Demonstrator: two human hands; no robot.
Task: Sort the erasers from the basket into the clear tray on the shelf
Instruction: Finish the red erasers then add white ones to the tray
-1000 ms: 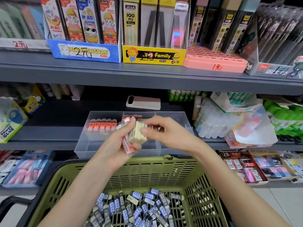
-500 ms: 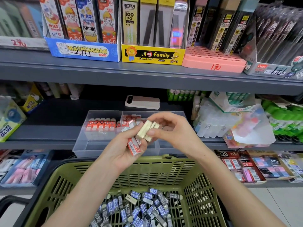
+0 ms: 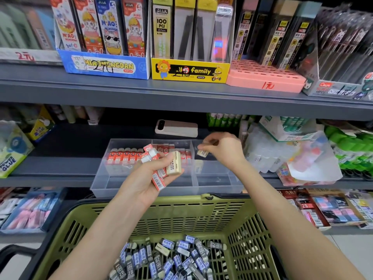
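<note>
A clear tray with three compartments stands on the middle shelf. Rows of red-sleeved erasers stand upright in its left and middle compartments. My left hand hovers in front of the tray and grips a bunch of red-sleeved erasers and one cream eraser. My right hand reaches over the right compartment and pinches a small cream eraser at its fingertips. Below, the green basket holds several blue and black sleeved erasers.
A white phone-like slab lies on the shelf behind the tray. Glue packs sit to the left, and a plastic bag of goods lies right of the tray. Boxes of pencil leads line the shelf above.
My right hand took one cream eraser from the bunch in my left hand and moved right, over the tray's right compartment. My left hand stayed put with the rest.
</note>
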